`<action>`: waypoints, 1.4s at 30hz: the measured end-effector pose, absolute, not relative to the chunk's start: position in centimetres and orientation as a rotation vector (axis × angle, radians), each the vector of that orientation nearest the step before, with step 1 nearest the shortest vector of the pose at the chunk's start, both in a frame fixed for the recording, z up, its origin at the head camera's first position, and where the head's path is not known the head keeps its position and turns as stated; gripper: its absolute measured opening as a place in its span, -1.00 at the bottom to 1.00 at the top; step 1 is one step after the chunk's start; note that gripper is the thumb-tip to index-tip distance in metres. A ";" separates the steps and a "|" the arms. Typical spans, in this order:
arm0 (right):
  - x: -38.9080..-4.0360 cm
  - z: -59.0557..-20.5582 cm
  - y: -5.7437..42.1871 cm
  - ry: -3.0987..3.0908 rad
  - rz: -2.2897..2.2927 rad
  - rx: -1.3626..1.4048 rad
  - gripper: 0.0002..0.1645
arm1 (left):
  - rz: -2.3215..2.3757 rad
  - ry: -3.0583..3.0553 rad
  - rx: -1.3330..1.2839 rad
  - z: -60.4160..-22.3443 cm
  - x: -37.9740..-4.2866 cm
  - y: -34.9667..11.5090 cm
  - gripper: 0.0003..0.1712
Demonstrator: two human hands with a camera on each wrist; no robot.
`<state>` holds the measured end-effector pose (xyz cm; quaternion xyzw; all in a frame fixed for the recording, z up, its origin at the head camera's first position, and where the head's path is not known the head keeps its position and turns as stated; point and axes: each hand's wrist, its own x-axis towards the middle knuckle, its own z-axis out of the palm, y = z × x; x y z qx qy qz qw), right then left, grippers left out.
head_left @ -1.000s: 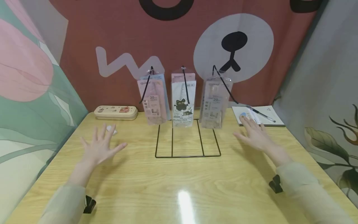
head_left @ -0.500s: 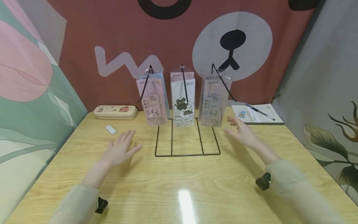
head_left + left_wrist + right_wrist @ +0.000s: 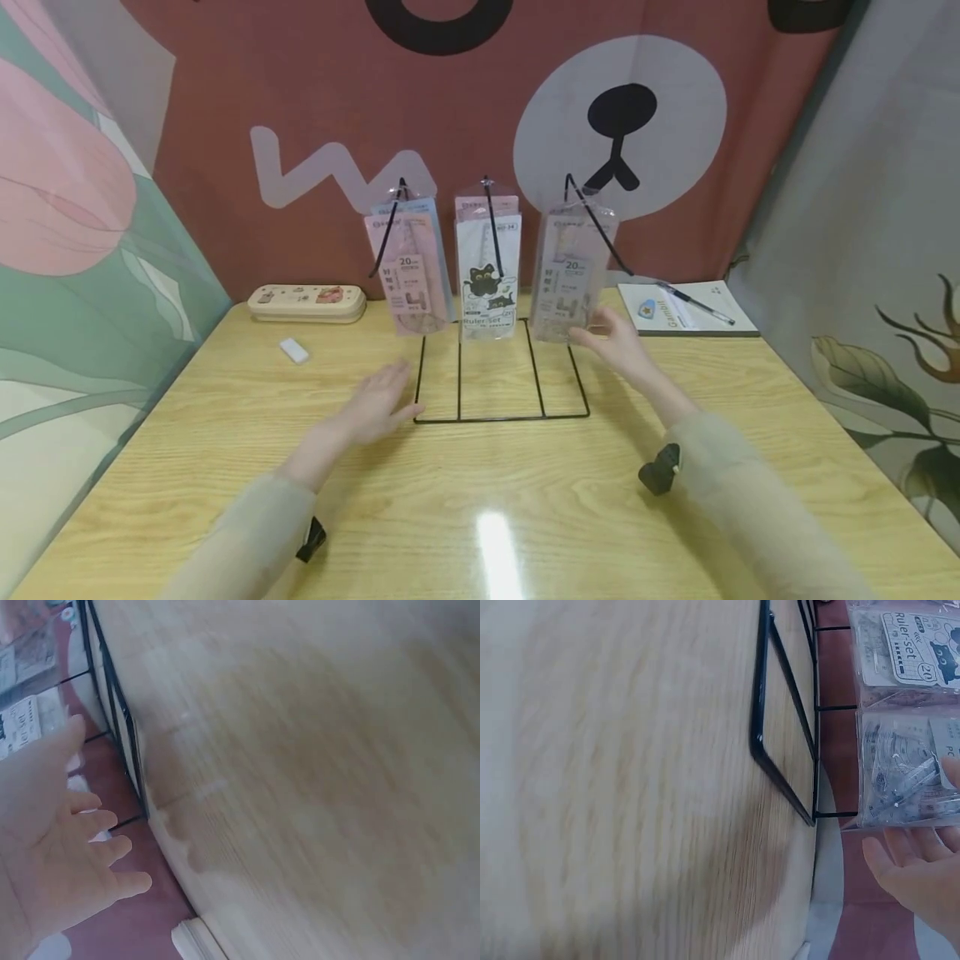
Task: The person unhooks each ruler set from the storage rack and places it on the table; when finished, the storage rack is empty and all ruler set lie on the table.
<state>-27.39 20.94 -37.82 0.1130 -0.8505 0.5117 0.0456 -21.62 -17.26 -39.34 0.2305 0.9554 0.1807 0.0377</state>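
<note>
Packaged ruler sets hang from a black wire rack [image 3: 502,419] in the head view: a pink set [image 3: 405,267] at left, a white cat-print set [image 3: 487,283] in the middle, a greyish clear set [image 3: 566,275] at right. My right hand [image 3: 618,342] is at the lower right edge of the greyish set, thumb over its front and fingers partly hidden behind it. In the right wrist view the thumb overlaps the clear package [image 3: 900,776]. Short of the rack base's left front corner, my left hand [image 3: 371,408] hovers with fingers extended, holding nothing.
A cream pencil case [image 3: 307,303] lies at the back left, with a white eraser [image 3: 294,350] before it. At the back right a pen [image 3: 697,302] rests on a notebook [image 3: 731,308]. A printed curtain [image 3: 337,92] hangs behind the table.
Both hands have moved inward over the table. The right one has gone from the notebook to the greyish ruler set; the left one has gone from near the eraser toward the rack base.
</note>
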 end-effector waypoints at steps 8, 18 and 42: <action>-27.5 -37.9 20.3 -2.638 1.633 0.258 -0.45 | 0.426 2.863 0.735 -40.3 -22.0 -16.5 -0.26; -25.1 -38.0 20.6 -2.674 1.640 0.326 -0.56 | 0.424 2.847 0.787 -40.8 -21.7 -16.8 -0.30; -13.3 -36.6 26.9 -2.736 1.716 0.600 -0.84 | 0.388 2.786 0.782 -40.9 -22.3 -16.3 -0.28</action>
